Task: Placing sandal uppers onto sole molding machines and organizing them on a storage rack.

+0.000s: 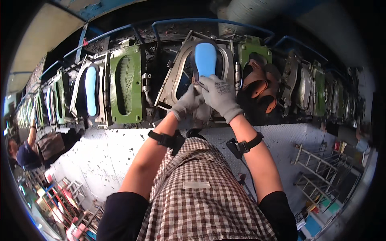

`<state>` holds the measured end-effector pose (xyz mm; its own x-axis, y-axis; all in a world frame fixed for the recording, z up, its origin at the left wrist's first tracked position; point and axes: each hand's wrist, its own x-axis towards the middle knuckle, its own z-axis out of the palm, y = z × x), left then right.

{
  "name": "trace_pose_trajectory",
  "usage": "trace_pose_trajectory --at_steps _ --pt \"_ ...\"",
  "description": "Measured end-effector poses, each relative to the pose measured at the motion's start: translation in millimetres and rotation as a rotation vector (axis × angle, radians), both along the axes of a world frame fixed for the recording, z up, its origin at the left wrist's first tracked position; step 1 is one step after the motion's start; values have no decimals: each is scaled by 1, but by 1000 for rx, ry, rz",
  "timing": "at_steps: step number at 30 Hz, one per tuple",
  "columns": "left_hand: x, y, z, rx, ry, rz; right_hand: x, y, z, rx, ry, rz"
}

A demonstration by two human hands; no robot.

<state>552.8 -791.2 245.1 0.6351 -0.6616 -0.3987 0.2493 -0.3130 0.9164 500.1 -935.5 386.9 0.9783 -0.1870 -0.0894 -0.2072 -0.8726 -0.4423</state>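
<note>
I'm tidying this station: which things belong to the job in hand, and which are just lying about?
Seemingly in the job:
left hand
right hand
blue sole-shaped piece
metal frame around it

Seemingly just lying about, untouched:
brown strapped pieces
metal rack on the floor

12 o'clock sole-shaped piece (pixel 206 58): sky blue | left glove (pixel 187 103), right glove (pixel 221 97): grey | 6 o'clock apron (pixel 201 201): brown-white check | 10 o'clock mould plate (pixel 126 84): green | 2 o'clock uppers (pixel 259 89): shadowed, probably brown

The floor (pixel 106 154) looks bright amid dark, bent edges.
</note>
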Motion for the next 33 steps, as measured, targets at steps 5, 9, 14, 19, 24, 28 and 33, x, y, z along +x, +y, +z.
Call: trace_pose_trajectory --at_steps 5,9,14,19,24,28,33 --pt "-27 38 16 -111 -22 -74 -56 19 -35 -88 53 156" --pt "-14 21 43 35 -569 99 -74 11 -12 180 74 146" --pt "9 -20 43 -192 593 474 -25 -12 -58 232 194 -271" --pt "9 -33 53 -234 505 440 -41 2 -75 434 -115 -496" --pt "53 -66 -1 -187 90 287 -9 -16 -64 142 -311 -479" --pt "48 -72 -29 -285 -87 406 -1 -20 -50 112 -204 -470" --pt "5 -62 38 132 -408 419 -64 -41 -1 170 -437 -376"
